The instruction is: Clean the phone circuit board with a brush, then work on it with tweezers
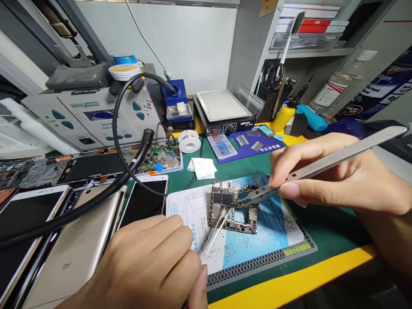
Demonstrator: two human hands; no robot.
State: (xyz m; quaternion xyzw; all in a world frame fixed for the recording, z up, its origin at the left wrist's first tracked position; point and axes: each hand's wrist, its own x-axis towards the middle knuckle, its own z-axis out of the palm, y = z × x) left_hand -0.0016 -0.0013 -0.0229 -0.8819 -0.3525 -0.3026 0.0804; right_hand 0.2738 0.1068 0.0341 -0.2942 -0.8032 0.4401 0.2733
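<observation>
A bare phone circuit board (222, 198), with dark chips and a cut-out in its middle, lies on the white and blue work mat (273, 240). At the lower left my left hand (154, 257) is closed around thin pointed tweezers (216, 234), whose tips rest at the board's middle. Its fingertips are mostly hidden behind the knuckles. From the right, my right hand (331, 171) pinches flat silver tweezers (309, 168) with small square holes. Their tips are at the board's upper right, touching it or just above; I cannot tell which.
Phones (74, 240) lie at the left beneath a thick black hose (96, 201). Behind are a hot-air station (96, 116), a tray of board scraps (161, 159), a solder spool (189, 141), folded tissue (202, 168) and a heating plate (225, 105). Bottles (341, 81) stand at the right.
</observation>
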